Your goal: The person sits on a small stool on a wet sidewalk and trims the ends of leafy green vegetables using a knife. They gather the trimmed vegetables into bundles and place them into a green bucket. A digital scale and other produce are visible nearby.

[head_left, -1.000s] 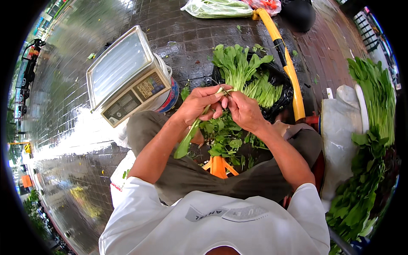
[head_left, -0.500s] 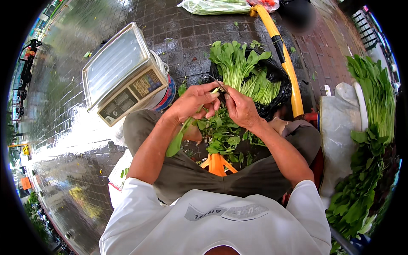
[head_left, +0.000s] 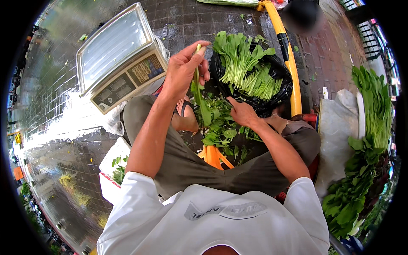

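My left hand (head_left: 185, 70), raised near the scale, is closed around a leafy green stalk (head_left: 205, 112); its pale cut end sticks up past the thumb and its leaf hangs below. My right hand (head_left: 244, 114) is lower, apart from the stalk, with fingers closed over a small knife whose blade hardly shows from here. Just beyond lies a bunch of trimmed greens (head_left: 240, 59) on a black plastic bag (head_left: 284, 80). Loose leaves and trimmings (head_left: 221, 127) cover the ground between my feet.
A digital scale (head_left: 117, 55) stands at the left. A yellow-and-black metal bar (head_left: 290, 63) runs past the bag. More greens (head_left: 369, 114) are piled at the right by a whitish sheet-covered thing (head_left: 339, 131). An orange plastic piece (head_left: 214, 156) sits between my legs; a white box (head_left: 111, 163) is at left.
My hands have come apart. The left has moved up and away with the stalk, which now hangs down; the right has dropped lower and nearer me.
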A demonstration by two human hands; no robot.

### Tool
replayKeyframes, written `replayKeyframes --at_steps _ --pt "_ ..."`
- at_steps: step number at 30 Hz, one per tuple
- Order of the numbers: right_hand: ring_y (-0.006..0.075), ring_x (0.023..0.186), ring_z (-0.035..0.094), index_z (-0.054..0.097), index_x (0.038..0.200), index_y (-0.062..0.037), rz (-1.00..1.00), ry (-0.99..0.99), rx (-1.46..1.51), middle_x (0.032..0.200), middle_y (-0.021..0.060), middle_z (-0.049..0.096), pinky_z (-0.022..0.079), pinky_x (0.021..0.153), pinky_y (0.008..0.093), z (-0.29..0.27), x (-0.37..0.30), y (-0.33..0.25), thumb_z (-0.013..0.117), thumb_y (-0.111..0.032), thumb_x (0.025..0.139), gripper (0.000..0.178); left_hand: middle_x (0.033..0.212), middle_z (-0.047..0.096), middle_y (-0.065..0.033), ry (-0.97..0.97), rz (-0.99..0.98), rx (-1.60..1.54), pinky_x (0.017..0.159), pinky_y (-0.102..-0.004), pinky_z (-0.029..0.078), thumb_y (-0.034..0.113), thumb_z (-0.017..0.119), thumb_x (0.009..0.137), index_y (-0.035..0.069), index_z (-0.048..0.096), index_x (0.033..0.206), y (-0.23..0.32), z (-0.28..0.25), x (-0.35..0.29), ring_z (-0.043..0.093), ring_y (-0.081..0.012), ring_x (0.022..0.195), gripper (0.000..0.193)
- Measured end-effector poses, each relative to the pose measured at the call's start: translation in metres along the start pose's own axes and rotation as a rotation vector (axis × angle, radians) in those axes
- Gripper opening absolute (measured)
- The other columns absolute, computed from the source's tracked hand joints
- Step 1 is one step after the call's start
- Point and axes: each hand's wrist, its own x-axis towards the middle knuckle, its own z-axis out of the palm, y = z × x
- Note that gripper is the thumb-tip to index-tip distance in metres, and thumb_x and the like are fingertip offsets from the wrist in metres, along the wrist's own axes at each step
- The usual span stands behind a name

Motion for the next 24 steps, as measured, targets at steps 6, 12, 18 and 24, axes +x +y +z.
replayKeyframes --at_steps 6,12,18,24 --pt "0.0290 0.059 0.057 0.060 0.082 -0.0025 0.092 0.382 0.193 0.067 0.0152 0.058 0.044 0.057 0.0421 -0.009 0.047 0.047 0.056 -0.022 0.090 0.021 0.068 0.054 -0.0025 0.056 0.184 0.073 0.051 -0.0250 0.048 0.024 0.052 0.099 0.002 0.052 0.126 -0.002 0.008 0.005 0.058 -0.0123 0.059 0.035" --pt "0.0203 0.057 0.050 0.058 0.080 -0.0054 0.352 0.486 0.487 0.066 0.0052 0.052 0.043 0.055 0.0441 0.022 0.103 0.073 0.063 -0.029 0.089 0.026 0.065 0.052 -0.0014 0.103 0.182 0.114 0.049 -0.0245 0.047 0.026 0.051 0.099 -0.003 0.058 0.109 -0.005 0.005 0.011 0.057 -0.0107 0.057 0.032" --pt "0.0232 0.060 0.052 0.061 0.089 -0.0057 0.545 0.501 0.511 0.070 0.0073 0.053 0.044 0.057 0.0480 0.036 0.131 0.074 0.060 -0.031 0.092 0.026 0.061 0.050 0.0001 0.108 0.169 0.109 0.047 -0.0228 0.045 0.025 0.051 0.099 -0.002 0.060 0.110 -0.006 0.012 0.016 0.054 -0.0085 0.054 0.030" --pt "0.0306 0.058 0.053 0.058 0.082 0.0020 0.436 0.612 0.292 0.066 0.0151 0.054 0.043 0.057 0.0483 0.013 0.115 0.068 0.053 -0.028 0.086 0.030 0.061 0.049 0.0030 0.135 0.189 0.227 0.046 -0.0204 0.038 0.025 0.052 0.099 0.000 0.061 0.105 -0.015 0.013 0.021 0.048 -0.0045 0.053 0.028"
